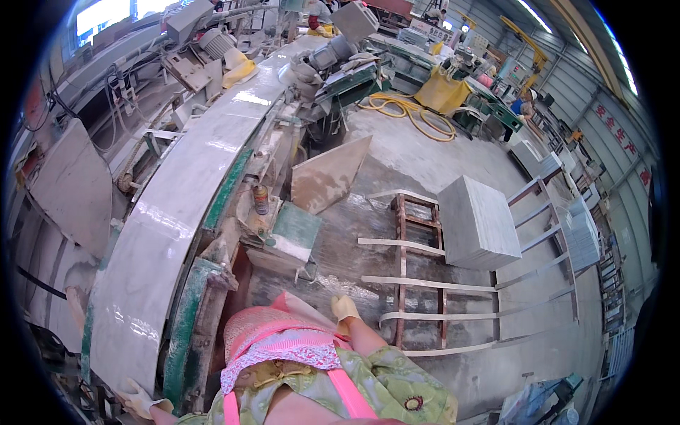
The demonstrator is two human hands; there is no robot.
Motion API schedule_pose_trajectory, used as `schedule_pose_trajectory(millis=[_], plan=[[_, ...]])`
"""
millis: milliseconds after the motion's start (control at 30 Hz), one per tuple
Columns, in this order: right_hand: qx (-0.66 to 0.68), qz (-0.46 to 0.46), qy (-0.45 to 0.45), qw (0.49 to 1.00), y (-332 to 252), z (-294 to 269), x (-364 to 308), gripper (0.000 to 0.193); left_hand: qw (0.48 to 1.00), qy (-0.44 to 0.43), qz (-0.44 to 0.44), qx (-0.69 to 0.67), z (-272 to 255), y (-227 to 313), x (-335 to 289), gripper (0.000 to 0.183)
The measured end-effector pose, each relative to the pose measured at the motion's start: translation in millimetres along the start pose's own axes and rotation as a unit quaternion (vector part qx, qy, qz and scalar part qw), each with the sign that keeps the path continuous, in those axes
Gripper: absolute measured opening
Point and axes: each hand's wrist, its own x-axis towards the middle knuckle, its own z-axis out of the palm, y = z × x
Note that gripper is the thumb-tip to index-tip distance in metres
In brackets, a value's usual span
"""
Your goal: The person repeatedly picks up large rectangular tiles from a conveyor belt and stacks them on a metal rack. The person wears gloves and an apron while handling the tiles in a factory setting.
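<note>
My left hand (142,401), in a pale glove, is at the lower left by the near end of a long white marble slab (170,205). Its fingers are extended and apart at the slab's edge; whether they press on it I cannot tell. The slab lies along a green-sided conveyor line (185,333). My right hand (344,309), also gloved, hangs beside my pink apron (273,326), over the floor and away from the slab. Its fingers are too small and turned away to tell if they are curled around anything.
A stack of white stone tiles (478,223) sits on a rusty metal rack (401,262) with pale strips, to the right. A spray can (261,200) stands beside the line. Farther off are a motor-driven machine (315,64), a yellow hose (418,117) and a co-worker (523,108).
</note>
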Motion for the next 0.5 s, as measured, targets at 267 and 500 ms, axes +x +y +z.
schedule_pose_trajectory(millis=[267,500], plan=[[0.009,0.032,-0.011,0.999,19.9,-10.6,0.3,0.034,0.998,0.008,-0.009,-0.061,21.8,-14.2,-8.3,0.079],[0.014,0.033,0.001,0.999,48.6,-17.2,3.4,0.035,0.999,-0.004,-0.004,-0.032,30.4,-19.1,-10.4,0.081]])
